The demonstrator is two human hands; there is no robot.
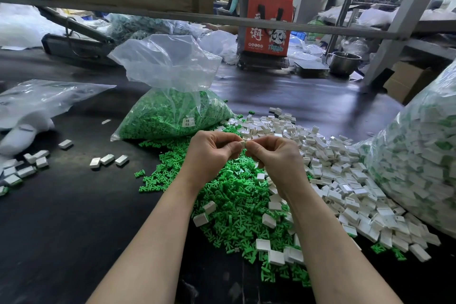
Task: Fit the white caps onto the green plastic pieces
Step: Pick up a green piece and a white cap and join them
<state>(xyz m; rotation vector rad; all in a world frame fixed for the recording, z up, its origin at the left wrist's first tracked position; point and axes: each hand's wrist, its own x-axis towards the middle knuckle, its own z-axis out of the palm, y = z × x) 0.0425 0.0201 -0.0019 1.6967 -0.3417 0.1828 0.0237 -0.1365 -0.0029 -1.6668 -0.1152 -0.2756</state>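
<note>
My left hand (212, 153) and my right hand (274, 155) meet fingertip to fingertip above the table, both pinching one small white cap (244, 143). Any green piece inside it is hidden by my fingers. Under my hands lies a loose heap of green plastic pieces (232, 195) with a few white caps mixed in. A wide pile of white caps (345, 180) spreads to the right of it.
A clear bag of green pieces (172, 116) stands open behind the heap. A large bag of capped pieces (419, 160) leans at the right. Several capped pieces (108, 159) lie on the dark table (74, 217) at the left. A person sits at the far side.
</note>
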